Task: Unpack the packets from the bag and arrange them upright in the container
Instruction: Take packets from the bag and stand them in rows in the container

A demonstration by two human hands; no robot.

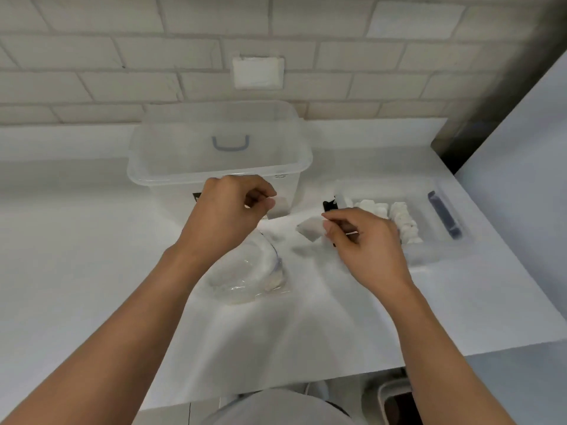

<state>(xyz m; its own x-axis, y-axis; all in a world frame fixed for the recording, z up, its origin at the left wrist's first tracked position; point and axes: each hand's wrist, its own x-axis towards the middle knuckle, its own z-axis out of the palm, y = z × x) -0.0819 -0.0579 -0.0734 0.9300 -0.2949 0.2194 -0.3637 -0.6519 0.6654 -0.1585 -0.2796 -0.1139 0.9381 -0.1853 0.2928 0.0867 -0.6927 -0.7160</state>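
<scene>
A clear plastic bag lies crumpled on the white table, just below my left hand. My left hand pinches a small white packet between thumb and fingers, in front of the big tub. My right hand pinches another small white packet by its edge, held above the table. At the right sits a low clear container with a row of white packets standing upright inside it.
A large clear tub with a grey handle stands at the back against the brick wall. A dark blue latch marks the container's right side. The table's front edge runs near my body, with a bin below.
</scene>
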